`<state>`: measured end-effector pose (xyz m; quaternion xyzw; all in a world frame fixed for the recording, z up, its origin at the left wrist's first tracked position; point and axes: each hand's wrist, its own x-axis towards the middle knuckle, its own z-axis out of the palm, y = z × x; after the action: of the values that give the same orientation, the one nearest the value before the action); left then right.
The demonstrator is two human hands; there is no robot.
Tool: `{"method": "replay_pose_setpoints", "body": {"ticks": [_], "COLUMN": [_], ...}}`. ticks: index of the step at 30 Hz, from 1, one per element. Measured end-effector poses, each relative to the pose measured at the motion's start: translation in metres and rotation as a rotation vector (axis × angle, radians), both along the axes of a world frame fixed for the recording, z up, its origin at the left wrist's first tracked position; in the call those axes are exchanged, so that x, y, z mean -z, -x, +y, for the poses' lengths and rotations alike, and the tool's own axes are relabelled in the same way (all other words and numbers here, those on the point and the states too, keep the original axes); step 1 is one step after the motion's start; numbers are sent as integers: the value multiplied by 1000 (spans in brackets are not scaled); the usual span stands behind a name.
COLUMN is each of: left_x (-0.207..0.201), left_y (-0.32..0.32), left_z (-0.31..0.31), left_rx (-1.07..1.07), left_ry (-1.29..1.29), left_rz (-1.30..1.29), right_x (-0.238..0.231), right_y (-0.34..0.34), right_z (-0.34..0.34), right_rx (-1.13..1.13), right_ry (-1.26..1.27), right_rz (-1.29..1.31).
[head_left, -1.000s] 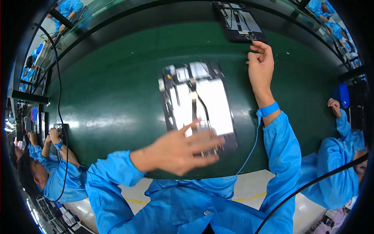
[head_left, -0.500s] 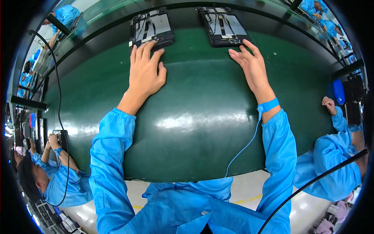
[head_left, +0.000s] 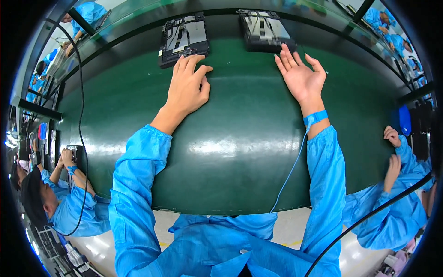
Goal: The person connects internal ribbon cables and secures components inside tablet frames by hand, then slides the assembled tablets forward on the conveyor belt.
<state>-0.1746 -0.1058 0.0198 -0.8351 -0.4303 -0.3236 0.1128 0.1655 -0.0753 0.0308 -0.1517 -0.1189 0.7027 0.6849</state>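
Note:
Two opened tablets lie at the far side of the green work table [head_left: 240,111], their insides facing up with grey panels and dark ribbon cables. Both have thick dark sides; whether each is a stack, I cannot tell. At the near edge of the left tablet [head_left: 191,36] are the fingertips of my left hand [head_left: 189,87], back up, fingers stretched and the thumb apart. My right hand [head_left: 303,81] is turned palm up with its fingers spread, the fingertips by the near edge of the right tablet [head_left: 267,30]. Neither hand grips anything.
A blue wrist strap [head_left: 315,118] on my right wrist trails a thin cord over the table's front edge. Co-workers in blue sit at the left [head_left: 76,203] and right [head_left: 392,203]. Dark cables [head_left: 82,115] hang at both sides; a dark rail [head_left: 304,25] crosses behind the tablets.
My right hand has rolled palm up, its fingers spreading. My left hand stays by the left tablet's near edge. At the right, a co-worker's second hand has come into sight.

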Motion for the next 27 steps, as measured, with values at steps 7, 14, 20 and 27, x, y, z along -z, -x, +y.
{"method": "replay_pose_setpoints", "body": {"ticks": [7,14,20,27], "left_x": [-18,-45,-61,-73], "left_y": [-6,-19,-25,0], "left_z": [-16,-40,-49,-66], "left_rx": [15,55,70,155], "left_ry": [2,-31,-11,-46], "left_rz": [-23,-19,-52,-173], "right_x": [-8,-38,-54,-79], "right_y": [-14,-7,-14,12], "right_z": [0,-18,-35,-90], "right_rx": [-98,-186,-229,-382], "right_ry": [70,-7,-47,8], "right_rz": [92,-116,-116,-597]}}
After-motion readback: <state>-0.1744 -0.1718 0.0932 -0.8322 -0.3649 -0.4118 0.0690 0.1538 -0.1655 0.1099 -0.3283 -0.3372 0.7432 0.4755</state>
